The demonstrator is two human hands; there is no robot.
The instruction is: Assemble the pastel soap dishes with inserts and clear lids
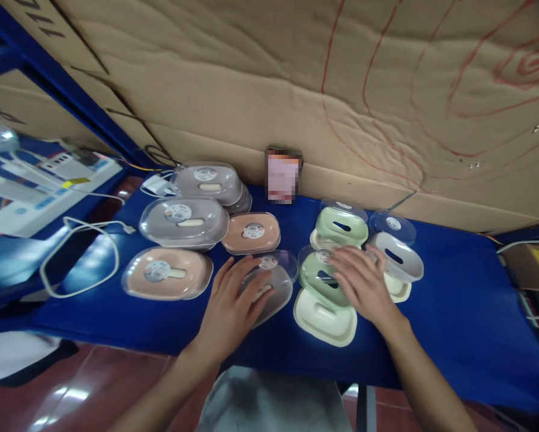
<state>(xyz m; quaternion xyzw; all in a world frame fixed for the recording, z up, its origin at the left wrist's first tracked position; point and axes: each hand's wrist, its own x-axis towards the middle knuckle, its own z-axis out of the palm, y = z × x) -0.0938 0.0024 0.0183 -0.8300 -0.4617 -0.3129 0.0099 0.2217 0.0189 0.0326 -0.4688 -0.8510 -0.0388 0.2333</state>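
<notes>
My left hand (233, 303) lies flat, fingers spread, on a grey soap box with a clear lid (276, 282) near the front of the blue table (454, 300). My right hand (362, 279) rests palm down on a green soap box (317, 273) that leans on a cream tray (323, 318). Beside it lie a white tray part (398, 255) and another green box (341, 225) behind.
To the left sit a pink box (165, 273), two grey lidded boxes (183, 221) (209, 182) and a smaller pink one (251, 232). A white cable (84, 252) loops at the left. A cardboard wall (296, 78) stands behind; a box (533, 264) at right.
</notes>
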